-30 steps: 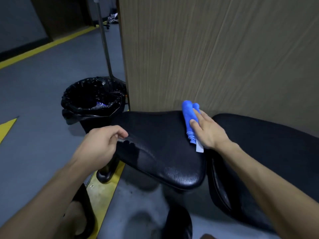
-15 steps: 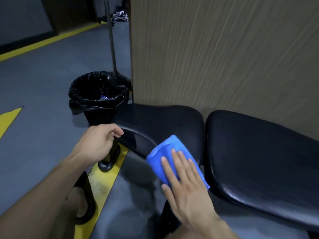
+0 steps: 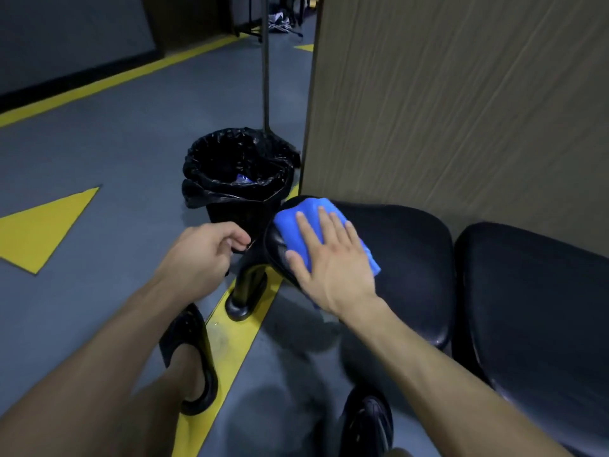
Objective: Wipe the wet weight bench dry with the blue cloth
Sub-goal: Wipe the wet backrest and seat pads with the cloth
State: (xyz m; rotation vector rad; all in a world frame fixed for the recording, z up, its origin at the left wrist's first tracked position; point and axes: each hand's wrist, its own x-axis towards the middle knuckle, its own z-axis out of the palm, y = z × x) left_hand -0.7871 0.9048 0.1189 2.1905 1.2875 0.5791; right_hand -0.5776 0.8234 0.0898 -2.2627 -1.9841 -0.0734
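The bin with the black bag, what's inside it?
Inside the bin a small blue and white scrap shows near the middle, too small to tell what it is. The rest is dark black bag, so anything deeper down cannot be seen.

The right hand [image 3: 333, 262] lies flat over the blue cloth [image 3: 298, 222], so the middle of the cloth and the padding beneath it are hidden. The left hand [image 3: 204, 255] curls near the end of the seat pad [image 3: 405, 258]; whether its fingertips touch the pad or grip anything I cannot tell. The back pad [image 3: 534, 308] runs off the right edge. Something bluish lies inside the black bin [image 3: 237, 173], too small to make out. Far back, a pale heap [image 3: 278, 23] on the floor is blurred. Both forearms are cut by the lower edge.
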